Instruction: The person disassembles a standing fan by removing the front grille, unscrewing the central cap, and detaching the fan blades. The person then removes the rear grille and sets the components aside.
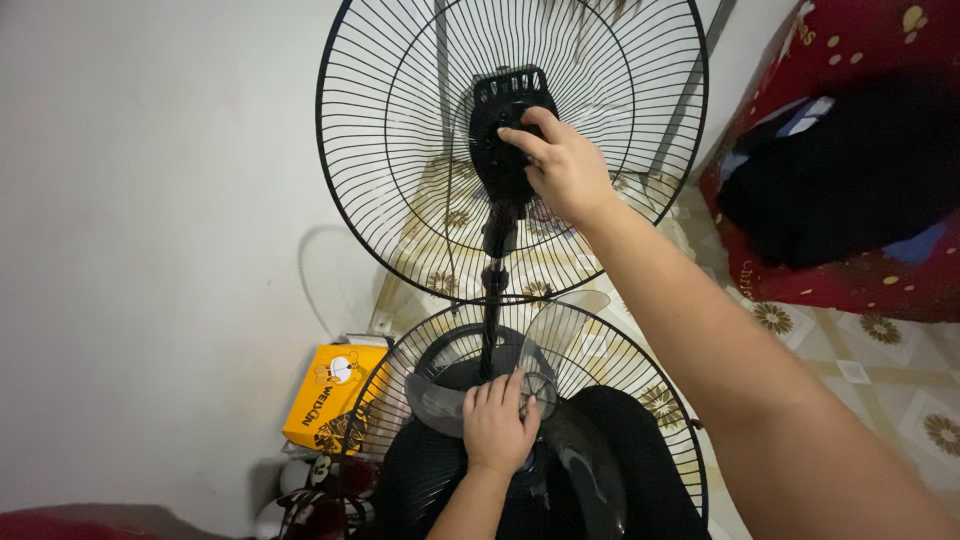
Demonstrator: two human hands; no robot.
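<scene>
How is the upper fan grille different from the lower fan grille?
The upper grille stands mounted around the motor housing, which the right hand touches. The lower grille lies loose at the base, under the blade that the left hand touches. Both are round black wire.

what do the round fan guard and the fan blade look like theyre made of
The fan guard looks like thin metal wire with a black coating: fine radial spokes and hoops you can see through. The fan blade under the left hand looks like translucent smoky plastic, since the floor pattern shows through it. Neither can be confirmed by look alone.
</scene>
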